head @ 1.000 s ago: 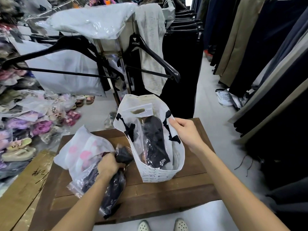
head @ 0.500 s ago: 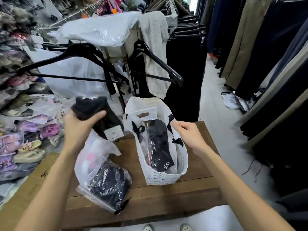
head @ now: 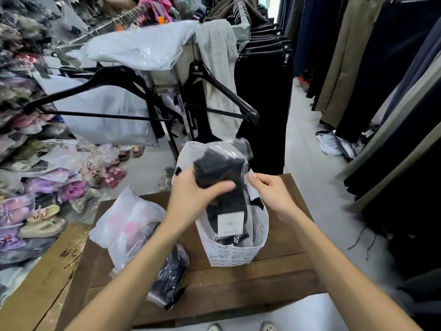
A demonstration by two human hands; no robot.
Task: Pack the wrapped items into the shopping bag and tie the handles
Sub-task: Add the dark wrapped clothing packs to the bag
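Since 0.5 s ago the left hand (head: 191, 194) has swung its wrapped black item (head: 222, 177) from up over the table's left side across to the mouth of the shopping bag (head: 232, 253); pkg now part-way in, lower end w/ white label below the rim, top sticking out above it. Going left to right: left of the left fingers, a frosted plastic pouch (head: 126, 223) w/ pink inside lies on the table (head: 238, 290), and just below and left of them a clear-wrapped dark item (head: 169, 273) lies beside the pouch, not yet packed. Left fingers curled round the black pkg, thumb across its front, clamped on it. Right of those fingers, the right hand (head: 274, 194) pinches the bag's near-right rim, fingers closed on the plastic, holding the mouth open. Bag stands upright mid-table, another dark item already inside. Meaning: one more item abt to be in; probably two left on the table, then handles to tie. Handles not tied yet.
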